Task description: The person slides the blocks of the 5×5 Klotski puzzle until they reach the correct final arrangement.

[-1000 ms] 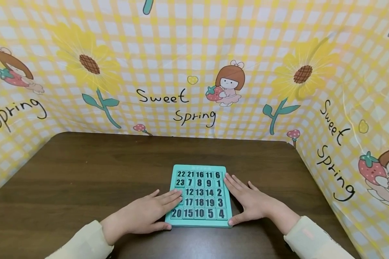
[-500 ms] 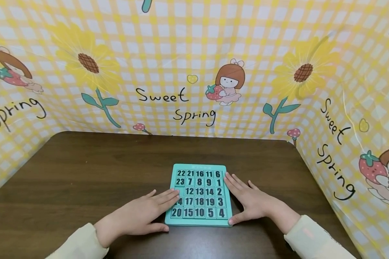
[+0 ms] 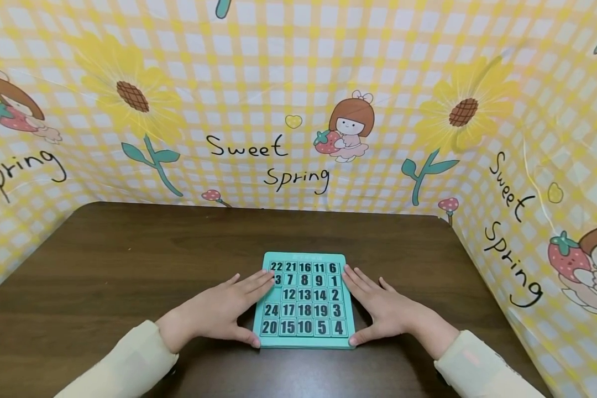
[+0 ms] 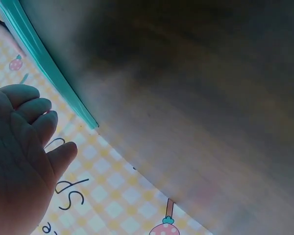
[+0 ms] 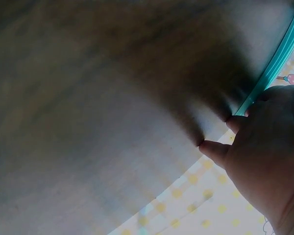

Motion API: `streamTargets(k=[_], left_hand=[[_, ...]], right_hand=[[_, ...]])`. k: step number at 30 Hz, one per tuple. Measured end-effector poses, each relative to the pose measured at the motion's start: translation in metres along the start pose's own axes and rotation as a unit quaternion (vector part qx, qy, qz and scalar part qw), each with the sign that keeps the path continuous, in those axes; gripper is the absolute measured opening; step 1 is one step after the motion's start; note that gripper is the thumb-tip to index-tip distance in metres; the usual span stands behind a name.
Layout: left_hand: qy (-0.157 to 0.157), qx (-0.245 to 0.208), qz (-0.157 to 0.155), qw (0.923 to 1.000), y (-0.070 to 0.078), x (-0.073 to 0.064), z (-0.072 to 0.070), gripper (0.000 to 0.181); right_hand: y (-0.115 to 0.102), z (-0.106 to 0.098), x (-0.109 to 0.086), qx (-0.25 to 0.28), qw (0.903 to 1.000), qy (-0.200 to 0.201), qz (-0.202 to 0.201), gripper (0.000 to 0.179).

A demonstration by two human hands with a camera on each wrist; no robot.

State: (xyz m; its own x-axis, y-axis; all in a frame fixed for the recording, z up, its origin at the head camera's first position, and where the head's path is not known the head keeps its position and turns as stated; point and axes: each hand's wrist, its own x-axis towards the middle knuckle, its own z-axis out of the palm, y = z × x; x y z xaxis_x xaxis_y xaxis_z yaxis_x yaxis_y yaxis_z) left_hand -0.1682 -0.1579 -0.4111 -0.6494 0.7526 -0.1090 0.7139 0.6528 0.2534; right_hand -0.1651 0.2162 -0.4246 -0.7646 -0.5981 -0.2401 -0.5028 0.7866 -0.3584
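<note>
A turquoise number slide puzzle (image 3: 304, 294) lies flat on the table in the head view. Its tiles stand in rows, with a vacant slot left of the 12 tile, between the 23 and 24 tiles. My left hand (image 3: 224, 305) has its straight fingertips at the left end of the second row, partly covering the 23 tile; its thumb is by the lower left corner. Along the right edge, my right hand (image 3: 385, 307) rests its extended fingers, thumb at the lower right corner. Both wrist views show the hands (image 4: 24, 147) (image 5: 264, 147) beside the puzzle's turquoise rim (image 4: 51, 71).
The dark brown wooden table (image 3: 154, 249) extends around the puzzle. A yellow checked cloth (image 3: 258, 66) with flowers and lettering rises behind the table and along both sides.
My left hand has slid upward along the puzzle's left side, from beside the 24 tile to the 23 tile, uncovering the 24 and the vacant slot. My right hand has stayed in place.
</note>
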Motion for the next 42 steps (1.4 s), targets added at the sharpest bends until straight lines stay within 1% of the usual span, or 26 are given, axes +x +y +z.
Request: streamTargets(k=[6,10,14,21,25,30,38,42], left_hand=[[-0.013,-0.018,-0.009,0.9997,-0.004,0.006,0.0,0.117],[-0.027,-0.028,-0.01,0.9992,-0.003,0.007,0.001,0.117],[-0.033,-0.029,-0.012,0.999,0.0,0.006,0.001,0.113],[-0.034,-0.019,-0.008,0.9992,0.006,0.001,0.002,0.1],[-0.033,-0.013,-0.001,0.9994,0.009,-0.004,0.003,0.092],[-0.024,0.004,0.013,0.9996,0.013,-0.009,0.003,0.083],[-0.017,0.011,0.02,0.9996,0.016,-0.012,0.002,0.077],[-0.01,0.01,0.02,0.9997,0.016,-0.013,0.003,0.078]], right_hand=[[0.0,0.0,0.0,-0.002,1.0,0.004,-0.005,0.127],[-0.001,0.0,0.0,0.001,0.9999,0.005,-0.009,0.127],[-0.001,0.0,0.0,-0.001,1.0,0.004,-0.004,0.127],[-0.001,0.0,0.001,-0.005,1.0,0.002,0.0,0.128],[0.0,0.0,0.0,-0.002,1.0,0.003,-0.003,0.127],[0.0,0.0,0.0,-0.002,1.0,0.001,0.002,0.128],[0.0,0.001,0.0,-0.004,1.0,0.0,0.003,0.128],[0.0,0.001,0.0,-0.005,1.0,0.001,0.002,0.128]])
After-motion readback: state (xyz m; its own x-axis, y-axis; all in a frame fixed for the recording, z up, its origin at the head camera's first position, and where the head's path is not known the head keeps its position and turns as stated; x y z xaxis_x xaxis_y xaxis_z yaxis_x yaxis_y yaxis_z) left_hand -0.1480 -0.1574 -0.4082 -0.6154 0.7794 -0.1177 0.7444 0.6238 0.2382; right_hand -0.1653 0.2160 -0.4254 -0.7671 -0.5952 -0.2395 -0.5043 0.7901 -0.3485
